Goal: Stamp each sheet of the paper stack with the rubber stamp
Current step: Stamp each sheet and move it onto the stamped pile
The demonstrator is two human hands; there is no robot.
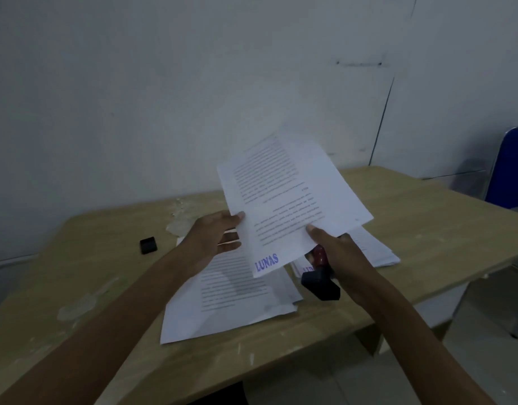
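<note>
Both hands hold one printed sheet point(292, 200) up above the tabletop point(111, 287), its far end tilted toward twelve o'clock. The left hand point(213, 238) meets the sheet's left edge with its fingers nearly straight, thumb tip on the printed face and the other fingers beneath the paper. The right hand point(339, 252) presses its thumb on the sheet's near right part while its curled fingers grip the rubber stamp point(320, 277), red handle in the palm and black base pointing down toward seven o'clock. The sheet's near corner carries a blue stamped word, "LUNAS". Below it, at six o'clock, the paper stack point(231, 299) lies flat on the tabletop. A second pile point(374, 249) lies at four o'clock of the sheet, partly hidden by the right hand. A small black cap point(148, 244) sits at nine o'clock, well apart from the papers.
</note>
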